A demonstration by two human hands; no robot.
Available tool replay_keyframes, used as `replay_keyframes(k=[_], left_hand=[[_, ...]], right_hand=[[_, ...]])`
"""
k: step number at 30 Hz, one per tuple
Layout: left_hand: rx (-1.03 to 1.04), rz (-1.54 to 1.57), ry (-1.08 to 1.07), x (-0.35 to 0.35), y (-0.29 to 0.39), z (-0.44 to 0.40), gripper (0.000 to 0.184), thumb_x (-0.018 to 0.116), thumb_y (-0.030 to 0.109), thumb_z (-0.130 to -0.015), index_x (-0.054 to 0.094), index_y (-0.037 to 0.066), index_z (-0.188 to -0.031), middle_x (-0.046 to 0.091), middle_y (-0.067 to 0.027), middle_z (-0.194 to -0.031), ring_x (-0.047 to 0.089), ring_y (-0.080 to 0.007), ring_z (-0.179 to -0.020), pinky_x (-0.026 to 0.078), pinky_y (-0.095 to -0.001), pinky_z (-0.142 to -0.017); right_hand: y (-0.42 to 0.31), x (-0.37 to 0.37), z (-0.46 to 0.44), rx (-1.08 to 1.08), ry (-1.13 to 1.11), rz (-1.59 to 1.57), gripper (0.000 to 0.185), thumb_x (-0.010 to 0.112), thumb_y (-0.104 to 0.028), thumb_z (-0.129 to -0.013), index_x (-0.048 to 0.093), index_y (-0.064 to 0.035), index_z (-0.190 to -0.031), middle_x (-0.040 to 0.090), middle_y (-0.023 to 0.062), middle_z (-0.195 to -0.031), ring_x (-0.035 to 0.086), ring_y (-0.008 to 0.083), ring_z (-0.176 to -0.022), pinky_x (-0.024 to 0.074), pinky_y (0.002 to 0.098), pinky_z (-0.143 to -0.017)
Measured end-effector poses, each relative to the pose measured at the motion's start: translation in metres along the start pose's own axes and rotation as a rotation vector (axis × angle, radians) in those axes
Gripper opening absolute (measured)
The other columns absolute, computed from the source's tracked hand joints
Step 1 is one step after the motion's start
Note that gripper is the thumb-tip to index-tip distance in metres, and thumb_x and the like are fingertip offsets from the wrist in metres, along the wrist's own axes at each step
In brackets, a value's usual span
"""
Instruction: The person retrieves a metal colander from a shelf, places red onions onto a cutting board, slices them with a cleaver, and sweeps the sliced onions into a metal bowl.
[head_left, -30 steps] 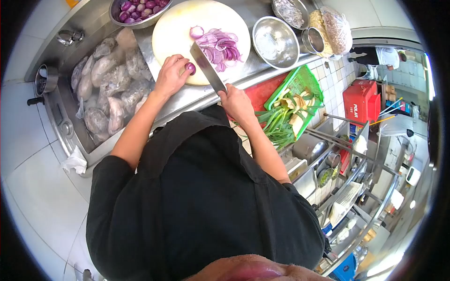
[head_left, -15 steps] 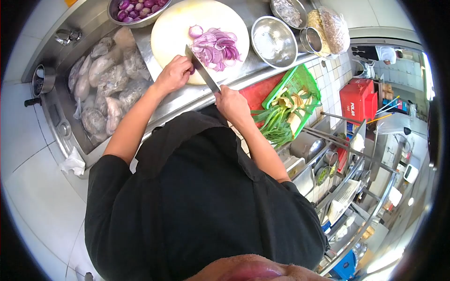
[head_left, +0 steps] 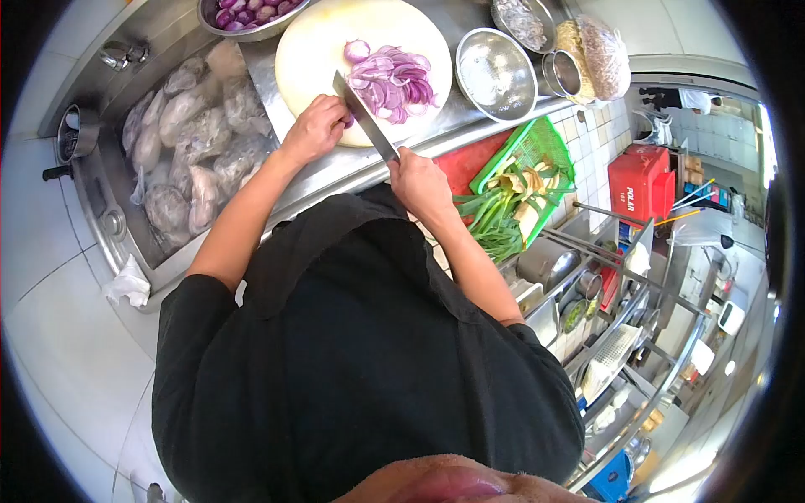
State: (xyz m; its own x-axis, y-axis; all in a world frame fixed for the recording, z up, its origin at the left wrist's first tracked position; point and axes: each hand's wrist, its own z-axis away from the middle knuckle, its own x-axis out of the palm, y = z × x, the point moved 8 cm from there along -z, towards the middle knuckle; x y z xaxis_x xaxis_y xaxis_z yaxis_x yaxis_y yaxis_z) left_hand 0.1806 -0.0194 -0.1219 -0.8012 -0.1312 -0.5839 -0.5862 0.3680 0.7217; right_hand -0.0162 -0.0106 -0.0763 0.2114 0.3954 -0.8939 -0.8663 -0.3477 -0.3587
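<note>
My right hand is closed round the handle of a knife, whose blade slants over the near part of a round white cutting board. Beside the blade, the bent fingers of my left hand press on a small purple onion, mostly hidden under them. Sliced purple onion lies in a heap on the board, right of the blade. One peeled onion piece rests at the heap's upper left. A metal bowl of purple onions stands behind the board at the left.
Bagged meat fills the sink at left. An empty-looking metal bowl, a small metal pot and bagged food stand right of the board. A green basket holds leafy scraps. Another person is far right.
My left hand has closed in over the small onion, which showed more clearly a second ago. The knife blade has shifted left, close to my fingers. The far person has moved partly out of sight.
</note>
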Motion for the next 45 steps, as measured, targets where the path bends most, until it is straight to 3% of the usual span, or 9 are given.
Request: replay_keyframes(k=[29,36,40,43,45], left_hand=[[-0.023,0.013,0.099,-0.001,-0.004,0.011,0.017,0.070,-0.001,-0.080,0.067,0.001,-0.097,0.066,-0.0156,-0.107,0.063,-0.0350,-0.106,0.052,-0.0412,-0.093],[-0.081,-0.013,0.105,-0.003,0.000,0.002,0.012,0.071,0.004,-0.084,0.067,-0.001,-0.094,0.067,-0.0145,-0.106,0.064,-0.0346,-0.105,0.052,-0.0406,-0.092],[-0.286,-0.276,-0.133,0.008,-0.010,-0.008,0.023,0.074,0.015,-0.085,0.071,0.003,-0.104,0.068,-0.0155,-0.099,0.066,-0.0341,-0.103,0.054,-0.0405,-0.086],[-0.638,-0.173,-0.108,0.010,-0.018,-0.011,0.024,0.073,0.017,-0.086,0.069,0.004,-0.106,0.067,-0.0151,-0.094,0.066,-0.0333,-0.099,0.054,-0.0427,-0.083],[-0.693,-0.096,-0.108,0.000,-0.009,-0.011,0.021,0.072,0.014,-0.086,0.068,0.004,-0.104,0.066,-0.0138,-0.091,0.066,-0.0335,-0.095,0.054,-0.0437,-0.081]], right_hand=[[0.003,0.000,0.003,-0.005,-0.002,-0.029,0.026,0.063,-0.024,-0.098,0.066,0.0009,-0.103,0.071,0.0275,-0.083,0.071,0.0462,-0.084,0.0569,0.0562,-0.078],[0.030,0.009,-0.023,0.107,-0.221,-0.098,0.039,0.060,-0.036,-0.099,0.068,-0.0002,-0.111,0.071,0.0299,-0.103,0.068,0.0471,-0.105,0.0530,0.0567,-0.092],[0.041,-0.004,-0.040,0.116,-0.103,-0.049,0.038,0.060,-0.035,-0.099,0.068,0.0009,-0.108,0.071,0.0306,-0.103,0.068,0.0474,-0.104,0.0529,0.0568,-0.091],[0.035,-0.004,-0.035,0.088,-0.067,-0.071,0.039,0.061,-0.033,-0.100,0.066,0.0051,-0.106,0.069,0.0336,-0.095,0.067,0.0516,-0.097,0.0513,0.0586,-0.086],[0.028,-0.007,-0.025,0.109,-0.098,-0.078,0.036,0.060,-0.032,-0.099,0.066,0.0030,-0.106,0.070,0.0323,-0.096,0.068,0.0503,-0.098,0.0520,0.0590,-0.088]])
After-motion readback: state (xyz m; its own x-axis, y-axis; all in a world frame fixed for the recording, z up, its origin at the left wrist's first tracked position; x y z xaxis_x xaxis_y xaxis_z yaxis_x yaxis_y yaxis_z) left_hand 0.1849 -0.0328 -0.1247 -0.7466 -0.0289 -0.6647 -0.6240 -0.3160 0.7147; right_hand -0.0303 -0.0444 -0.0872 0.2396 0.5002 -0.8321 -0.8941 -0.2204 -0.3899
